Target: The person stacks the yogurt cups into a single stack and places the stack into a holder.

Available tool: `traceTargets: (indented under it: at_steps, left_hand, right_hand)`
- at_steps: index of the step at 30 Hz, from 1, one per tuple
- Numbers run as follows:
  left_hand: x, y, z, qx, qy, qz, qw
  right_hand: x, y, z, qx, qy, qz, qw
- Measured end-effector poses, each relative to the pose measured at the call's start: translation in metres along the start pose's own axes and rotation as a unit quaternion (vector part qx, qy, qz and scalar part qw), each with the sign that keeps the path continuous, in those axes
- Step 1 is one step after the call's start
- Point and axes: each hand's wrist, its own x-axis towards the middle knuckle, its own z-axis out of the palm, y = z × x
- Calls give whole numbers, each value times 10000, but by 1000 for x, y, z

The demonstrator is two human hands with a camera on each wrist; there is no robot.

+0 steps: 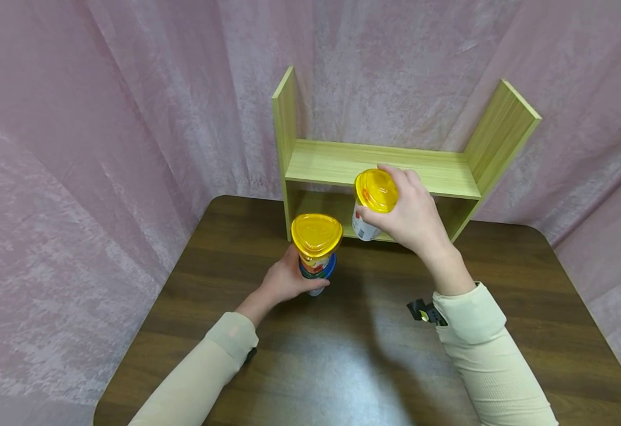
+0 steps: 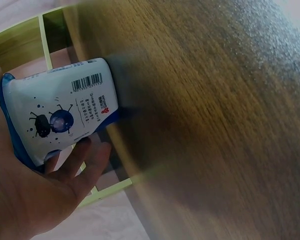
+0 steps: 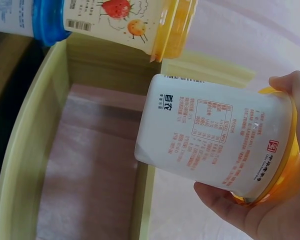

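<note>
Cups: right hand (image 1: 414, 219) grips a yellow-lidded cup (image 1: 373, 204) before the shelf (image 1: 379, 163); left hand (image 1: 284, 281) clasps a stack (image 1: 316, 251) on the table (image 1: 342, 355).

I see both my arms in long, close-fitting sleeves (image 1: 481, 349) of pale cream, finely ribbed, each ending in a folded cuff. A small black clip with a metal glint (image 1: 423, 312) sits at my right cuff; my hands are bare.
</note>
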Motion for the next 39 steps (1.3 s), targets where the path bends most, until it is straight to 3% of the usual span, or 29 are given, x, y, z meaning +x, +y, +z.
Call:
traceTargets:
  at_steps: [39]
  left_hand:
    - [-1, 1, 0, -79, -9, -145, 9999]
  right_hand:
    - [8, -35, -2, 264, 25, -391, 9989]
